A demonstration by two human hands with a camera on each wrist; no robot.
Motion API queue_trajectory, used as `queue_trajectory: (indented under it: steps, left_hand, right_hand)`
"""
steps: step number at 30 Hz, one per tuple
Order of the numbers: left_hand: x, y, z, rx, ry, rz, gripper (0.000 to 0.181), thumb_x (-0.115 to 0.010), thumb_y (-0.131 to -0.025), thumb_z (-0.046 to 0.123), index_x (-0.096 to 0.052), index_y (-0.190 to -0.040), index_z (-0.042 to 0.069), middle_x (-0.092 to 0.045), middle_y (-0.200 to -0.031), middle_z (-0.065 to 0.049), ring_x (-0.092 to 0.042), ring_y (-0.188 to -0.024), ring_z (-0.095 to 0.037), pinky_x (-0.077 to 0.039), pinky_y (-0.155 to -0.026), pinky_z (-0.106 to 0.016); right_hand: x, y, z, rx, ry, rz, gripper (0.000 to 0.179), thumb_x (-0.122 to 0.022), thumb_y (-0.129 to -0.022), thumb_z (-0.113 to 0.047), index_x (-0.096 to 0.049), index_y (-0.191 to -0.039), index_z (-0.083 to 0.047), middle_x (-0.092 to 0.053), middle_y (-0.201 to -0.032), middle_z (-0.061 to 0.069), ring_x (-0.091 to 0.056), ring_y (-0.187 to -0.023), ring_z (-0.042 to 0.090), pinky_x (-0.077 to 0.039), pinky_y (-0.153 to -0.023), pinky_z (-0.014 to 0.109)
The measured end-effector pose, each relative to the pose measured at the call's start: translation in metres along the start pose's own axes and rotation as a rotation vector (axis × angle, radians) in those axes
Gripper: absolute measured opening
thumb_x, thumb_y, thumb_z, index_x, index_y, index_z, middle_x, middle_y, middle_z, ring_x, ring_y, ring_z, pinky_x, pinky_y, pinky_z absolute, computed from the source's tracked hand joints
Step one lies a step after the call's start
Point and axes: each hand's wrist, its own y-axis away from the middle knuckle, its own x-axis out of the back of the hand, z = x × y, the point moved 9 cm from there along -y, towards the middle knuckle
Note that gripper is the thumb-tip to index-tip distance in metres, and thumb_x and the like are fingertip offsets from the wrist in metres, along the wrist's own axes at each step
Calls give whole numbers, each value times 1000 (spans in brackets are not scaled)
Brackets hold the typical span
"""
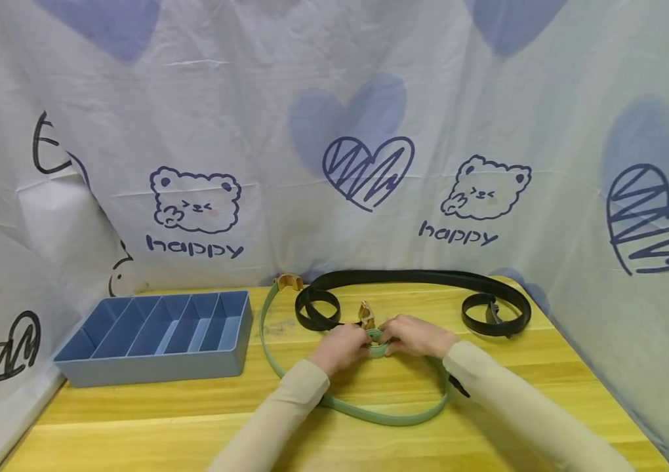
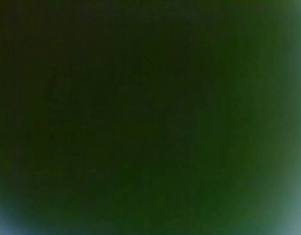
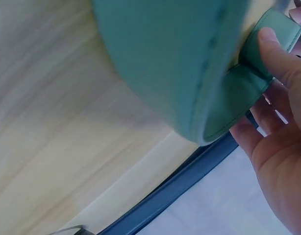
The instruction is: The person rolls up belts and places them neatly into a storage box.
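Note:
A green belt [image 1: 390, 418] lies in a wide loop on the wooden table, and one end is wound into a small coil [image 1: 377, 351]. My left hand [image 1: 342, 346] holds the coil from its left side. From the right, my right hand [image 1: 418, 334] pinches the same coil; in the right wrist view the thumb [image 3: 275, 51] presses on the green strap [image 3: 241, 90]. A gold buckle [image 1: 289, 282] sits at the green belt's far-left end. Another gold buckle [image 1: 366, 314] stands just behind the coil. Only a dark green blur fills the left wrist view.
Along the back edge stretches a black belt [image 1: 396, 277], curled at both ends, with a dark buckle [image 1: 492, 312] in its right curl. A blue divided tray [image 1: 151, 372] stands at left. A black strap tip [image 1: 458, 385] shows beside the right forearm. Printed cloth hangs behind the table.

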Motion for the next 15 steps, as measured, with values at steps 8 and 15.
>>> queue_trajectory:
  steps: [8,15]
  left_hand:
    - [4,-5,2,7,-15,11,19,-75,-89,33,-77,-79,17,-72,-72,5,-53,-58,-5,-45,-57,-21]
    - [1,-6,0,37,36,-23,19,-74,-91,31,-76,-80,16,-70,-71,4,-53,-57,-6,-44,-57,-21]
  right_hand:
    - [4,4,-2,-8,-3,24,17,-75,-91,-18,-79,-106,-12,-75,-109,5,-70,-97,16,-57,-87,31]
    - [6,4,-2,16,28,42,13,-72,-92,-16,-80,-102,-16,-75,-107,2,-70,-93,12,-58,-83,28]
